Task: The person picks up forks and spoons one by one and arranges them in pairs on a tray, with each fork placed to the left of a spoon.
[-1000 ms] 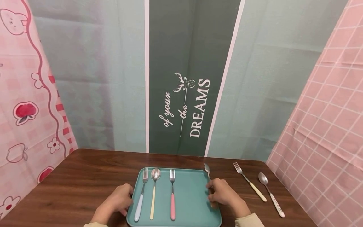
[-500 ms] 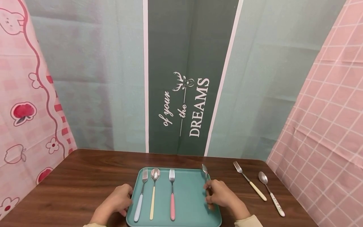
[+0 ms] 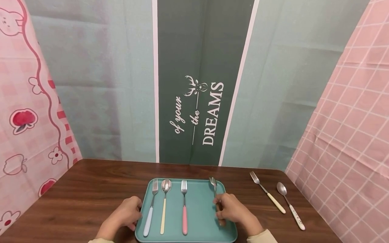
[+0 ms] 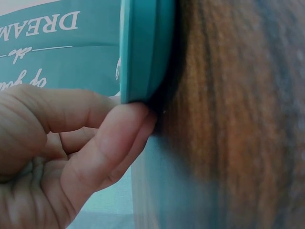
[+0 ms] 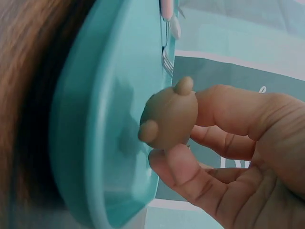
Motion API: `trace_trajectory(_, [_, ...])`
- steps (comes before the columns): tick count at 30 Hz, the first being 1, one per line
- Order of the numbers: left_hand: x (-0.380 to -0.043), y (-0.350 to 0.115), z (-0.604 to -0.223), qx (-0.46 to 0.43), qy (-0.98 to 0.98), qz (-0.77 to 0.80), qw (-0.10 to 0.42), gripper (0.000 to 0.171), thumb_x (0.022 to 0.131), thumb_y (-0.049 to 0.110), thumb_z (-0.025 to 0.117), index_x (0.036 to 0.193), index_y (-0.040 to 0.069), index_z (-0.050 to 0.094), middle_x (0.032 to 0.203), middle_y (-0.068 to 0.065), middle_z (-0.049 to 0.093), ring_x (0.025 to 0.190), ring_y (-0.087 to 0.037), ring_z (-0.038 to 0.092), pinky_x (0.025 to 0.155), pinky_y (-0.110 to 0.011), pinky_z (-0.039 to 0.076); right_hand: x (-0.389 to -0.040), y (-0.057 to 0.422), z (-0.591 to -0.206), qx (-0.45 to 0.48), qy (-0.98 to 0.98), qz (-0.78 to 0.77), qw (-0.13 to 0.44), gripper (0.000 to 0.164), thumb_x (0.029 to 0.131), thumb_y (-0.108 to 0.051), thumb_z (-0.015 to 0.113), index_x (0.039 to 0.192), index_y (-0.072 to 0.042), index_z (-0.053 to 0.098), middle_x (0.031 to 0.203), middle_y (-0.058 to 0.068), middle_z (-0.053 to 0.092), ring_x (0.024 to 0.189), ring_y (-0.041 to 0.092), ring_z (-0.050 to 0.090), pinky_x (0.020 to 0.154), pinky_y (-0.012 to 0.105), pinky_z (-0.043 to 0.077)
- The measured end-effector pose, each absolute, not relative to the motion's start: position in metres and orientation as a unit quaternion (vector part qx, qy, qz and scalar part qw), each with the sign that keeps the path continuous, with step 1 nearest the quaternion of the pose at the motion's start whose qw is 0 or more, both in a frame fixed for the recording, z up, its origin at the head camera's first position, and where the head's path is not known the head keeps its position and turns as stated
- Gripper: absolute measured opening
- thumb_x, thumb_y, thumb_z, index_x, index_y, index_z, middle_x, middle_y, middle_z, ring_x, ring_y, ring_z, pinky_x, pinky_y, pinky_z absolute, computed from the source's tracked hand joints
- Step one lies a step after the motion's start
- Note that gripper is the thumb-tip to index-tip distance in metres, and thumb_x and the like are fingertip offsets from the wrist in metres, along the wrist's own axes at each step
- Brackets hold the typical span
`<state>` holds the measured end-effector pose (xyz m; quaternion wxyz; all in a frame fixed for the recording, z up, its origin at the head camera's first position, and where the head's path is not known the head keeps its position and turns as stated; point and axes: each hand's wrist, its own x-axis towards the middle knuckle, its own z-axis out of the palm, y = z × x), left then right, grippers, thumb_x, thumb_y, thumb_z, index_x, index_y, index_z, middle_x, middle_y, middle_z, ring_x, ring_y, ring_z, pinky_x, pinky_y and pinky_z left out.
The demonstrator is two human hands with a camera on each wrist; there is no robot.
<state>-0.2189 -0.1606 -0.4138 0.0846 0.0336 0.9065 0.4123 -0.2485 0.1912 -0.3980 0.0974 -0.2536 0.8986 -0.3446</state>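
A teal tray [image 3: 200, 216] lies on the wooden table. At its left edge my left hand [image 3: 127, 211] grips the rim, with thumb and fingers bent against it in the left wrist view. Over the tray's right side, my right hand [image 3: 232, 208] pinches a spoon [image 3: 213, 183] by its brown handle. That handle ends in a small bear head [image 5: 169, 117], tilted above the tray in the right wrist view. A blue-handled fork [image 3: 149, 219], a yellow-handled spoon [image 3: 163, 216] and a pink-handled fork [image 3: 184, 219] lie side by side on the tray.
Right of the tray, a yellow-handled fork [image 3: 271, 199] and a spoon with a patterned white handle [image 3: 294, 212] lie on the table [image 3: 91, 189]. A printed cloth [image 3: 133, 84] hangs behind; pink cloths stand at both sides.
My right hand has moved slightly left, bringing the brown-handled spoon inward from the tray's right rim. My left hand stays at the left edge, and the other cutlery has not moved.
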Motion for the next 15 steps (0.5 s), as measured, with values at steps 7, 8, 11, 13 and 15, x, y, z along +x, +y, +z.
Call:
trace_trajectory(7, [-0.220, -0.161, -0.412, 0.026, 0.904, 0.415, 0.096, 0.016, 0.072, -0.013, 0.052, 0.086, -0.009, 0.059, 0.061, -0.010, 0.054, 0.047, -0.018, 0.056, 0.040, -0.030, 0.052, -0.249, 0.182, -0.400, -0.277, 0.896, -0.334, 0.097, 0.024, 0.074, 0.006, 0.066, 0.097, 0.004, 0.059, 0.057, -0.004, 0.052, 0.045, 0.008, 0.053, 0.055, 0.023, 0.047])
trace_trajectory(8, [-0.220, -0.161, -0.412, 0.027, 0.904, 0.416, 0.096, 0.016, 0.073, -0.013, 0.052, 0.088, -0.009, 0.059, 0.061, -0.010, 0.054, 0.047, -0.018, 0.056, 0.040, -0.030, 0.052, -0.249, 0.181, -0.400, -0.283, 0.896, -0.328, 0.093, 0.024, 0.074, 0.006, 0.064, 0.097, 0.004, 0.059, 0.058, -0.005, 0.052, 0.045, 0.006, 0.052, 0.055, 0.022, 0.047])
trace_trajectory(11, [-0.220, -0.161, -0.412, 0.029, 0.903, 0.419, 0.094, 0.017, 0.074, -0.013, 0.053, 0.090, -0.011, 0.058, 0.061, -0.010, 0.053, 0.046, -0.018, 0.056, 0.040, -0.030, 0.052, -0.249, 0.177, -0.401, -0.301, 0.894, -0.321, 0.087, 0.024, 0.075, 0.008, 0.059, 0.099, 0.004, 0.059, 0.057, -0.006, 0.049, 0.044, 0.003, 0.048, 0.054, 0.020, 0.045])
trace_trajectory(13, [-0.219, -0.160, -0.412, 0.030, 0.903, 0.419, 0.094, 0.017, 0.075, -0.013, 0.053, 0.091, -0.011, 0.058, 0.061, -0.011, 0.053, 0.046, -0.018, 0.056, 0.040, -0.030, 0.052, -0.248, 0.176, -0.401, -0.311, 0.889, -0.325, 0.088, 0.026, 0.075, 0.010, 0.056, 0.100, 0.006, 0.060, 0.057, -0.007, 0.048, 0.041, 0.002, 0.045, 0.052, 0.019, 0.045])
trace_trajectory(15, [-0.219, -0.161, -0.412, 0.027, 0.903, 0.418, 0.095, 0.017, 0.075, -0.013, 0.053, 0.092, -0.012, 0.058, 0.061, -0.011, 0.053, 0.046, -0.018, 0.056, 0.040, -0.030, 0.052, -0.247, 0.173, -0.401, -0.319, 0.887, -0.323, 0.083, 0.027, 0.075, 0.011, 0.055, 0.101, 0.007, 0.061, 0.057, -0.007, 0.047, 0.042, 0.001, 0.044, 0.051, 0.019, 0.045])
